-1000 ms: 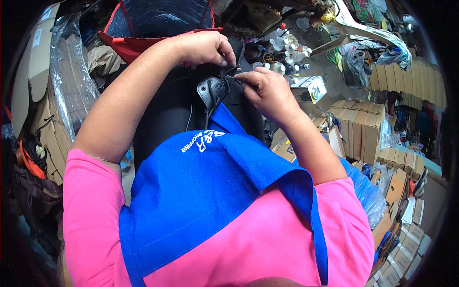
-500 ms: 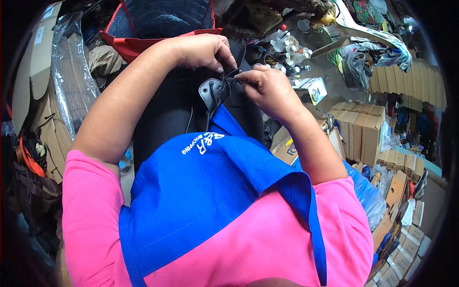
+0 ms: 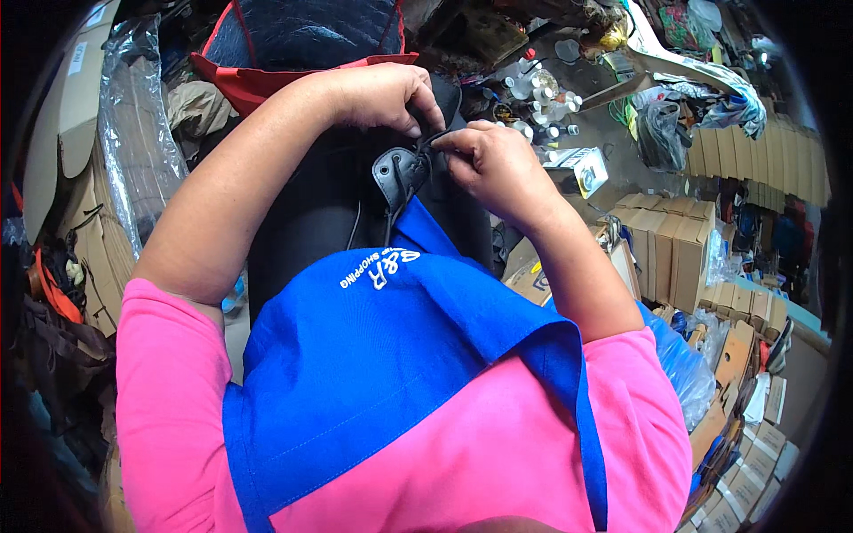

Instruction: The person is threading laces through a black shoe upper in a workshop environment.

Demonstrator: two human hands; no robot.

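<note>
A black lace-up shoe (image 3: 392,176) rests on my dark-trousered lap, its eyelet flap showing metal-rimmed holes and loose lace ends hanging toward my apron. My left hand (image 3: 397,99) reaches over from the left, fingers bent down and pinched on the black shoelace (image 3: 430,140) at the shoe. From the right, my right hand (image 3: 490,163) pinches the same lace between thumb and forefinger. The two sets of fingertips are close together, and they hide part of the lacing. A blue apron (image 3: 355,355) covers my front just below the shoe.
Beyond my left arm stands an open red bag (image 3: 302,40) with silvery lining. Several small bottles (image 3: 546,102) stand on the floor ahead right. Stacked cardboard boxes (image 3: 671,240) line the right, and a clear plastic-wrapped bundle (image 3: 138,133) leans at the left.
My right fingertips have shifted slightly left, closer to my left hand, along the shoelace. The shoe stays almost in the same place.
</note>
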